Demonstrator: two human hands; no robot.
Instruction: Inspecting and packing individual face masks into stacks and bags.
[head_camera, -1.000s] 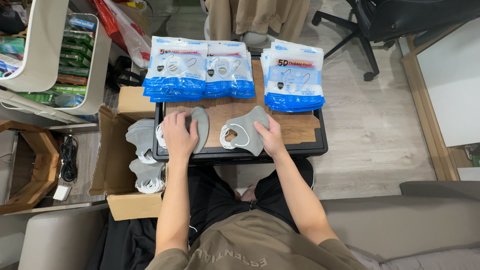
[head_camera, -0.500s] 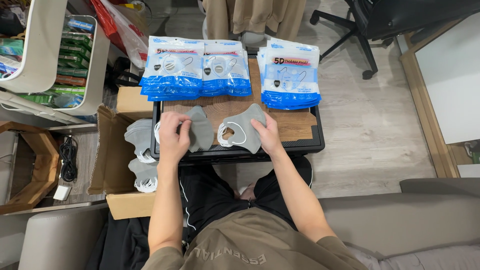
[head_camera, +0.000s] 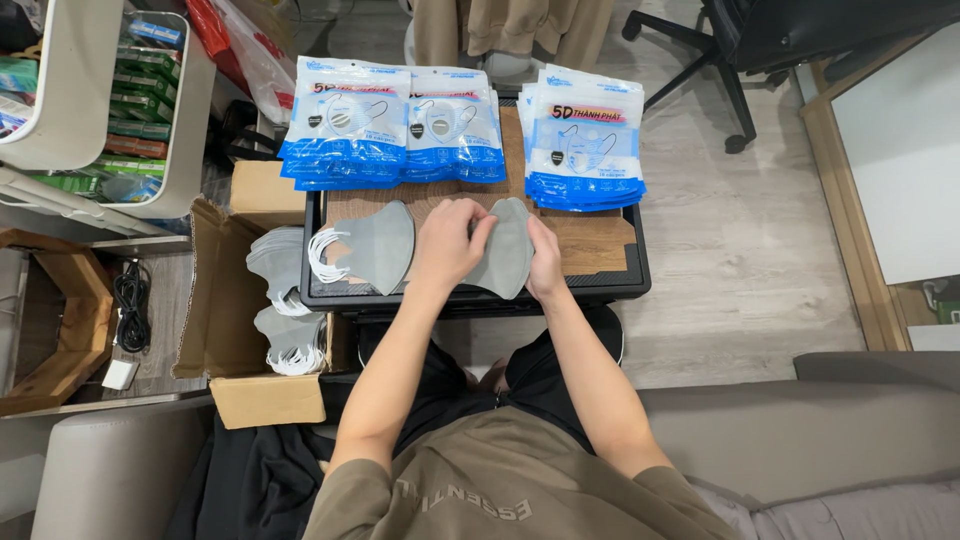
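Head view: both hands meet on one grey mask (head_camera: 505, 255) at the middle of the desk (head_camera: 600, 250). Left hand (head_camera: 448, 245) fingers pinch its left edge, right hand (head_camera: 545, 262) fingers close on its right edge. Mask long axis runs up-down. A second grey mask (head_camera: 375, 245) lies just left, nearer the left hand.

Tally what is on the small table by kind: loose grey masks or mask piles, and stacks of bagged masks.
Loose grey mask piles: 2, one lying at the left, one held by the left hand and right hand at
Stacks of bagged masks: 3, at
Total: 5
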